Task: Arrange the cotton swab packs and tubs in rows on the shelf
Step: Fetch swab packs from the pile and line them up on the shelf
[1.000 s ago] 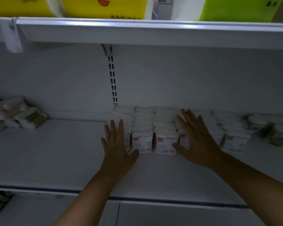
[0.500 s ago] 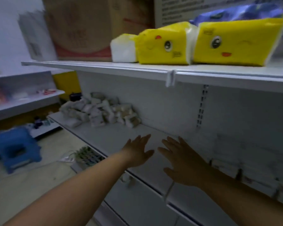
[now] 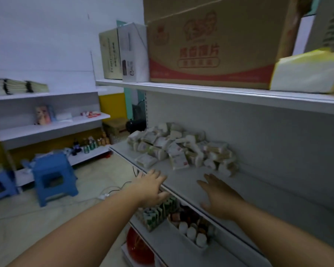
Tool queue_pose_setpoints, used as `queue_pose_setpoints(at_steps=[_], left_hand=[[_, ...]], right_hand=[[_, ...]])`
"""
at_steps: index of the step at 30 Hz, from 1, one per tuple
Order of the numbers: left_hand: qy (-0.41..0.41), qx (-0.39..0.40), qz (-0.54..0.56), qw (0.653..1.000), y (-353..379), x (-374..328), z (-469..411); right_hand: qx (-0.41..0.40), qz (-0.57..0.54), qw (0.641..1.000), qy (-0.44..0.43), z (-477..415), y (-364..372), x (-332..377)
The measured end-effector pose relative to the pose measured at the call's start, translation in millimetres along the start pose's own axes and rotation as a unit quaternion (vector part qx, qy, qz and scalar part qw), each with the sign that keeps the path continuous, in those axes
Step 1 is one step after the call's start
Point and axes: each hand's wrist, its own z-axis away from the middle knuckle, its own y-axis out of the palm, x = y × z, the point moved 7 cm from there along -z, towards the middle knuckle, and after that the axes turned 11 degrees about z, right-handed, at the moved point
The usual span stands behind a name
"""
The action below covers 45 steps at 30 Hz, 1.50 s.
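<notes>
A loose heap of cotton swab packs (image 3: 181,149) lies at the left end of the white shelf (image 3: 258,193), packs tilted every way. My left hand (image 3: 152,187) reaches out flat over the shelf's front edge, fingers straight, short of the heap and holding nothing. My right hand (image 3: 220,197) hovers palm down over the bare shelf board, fingers spread, a little right of and below the heap. Neither hand touches a pack. The rows of tubs seen earlier are out of view.
The shelf above carries a large cardboard box (image 3: 210,41), smaller boxes (image 3: 123,53) and a tissue pack (image 3: 307,72). The lower shelf holds small cartons (image 3: 154,214) and bottles (image 3: 191,232). Blue stools (image 3: 52,176) and cables lie on the floor to the left.
My view has swung left from the neat rows of packs to the heap at the shelf's end. Both hands left the rows and now reach, empty, toward the heap.
</notes>
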Motion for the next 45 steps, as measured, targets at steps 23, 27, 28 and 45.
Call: queue_pose_setpoints(at_steps=[23, 27, 28, 45], left_hand=[[-0.091, -0.057, 0.153, 0.982, -27, 173, -167], [-0.137, 0.015, 0.231, 0.963, 2, 188, -182], [-0.132, 0.005, 0.256, 0.957, 5, 190, -184], [-0.024, 0.201, 0.834, 0.514, 49, 112, -130]], right_hand=[[-0.177, 0.046, 0.963, 0.197, -178, -3, 10], [-0.211, -0.157, 0.902, 0.341, -173, 22, -2], [-0.23, -0.204, 0.882, 0.358, -171, 26, -3], [-0.315, -0.511, 0.627, 0.496, -64, 19, 65]])
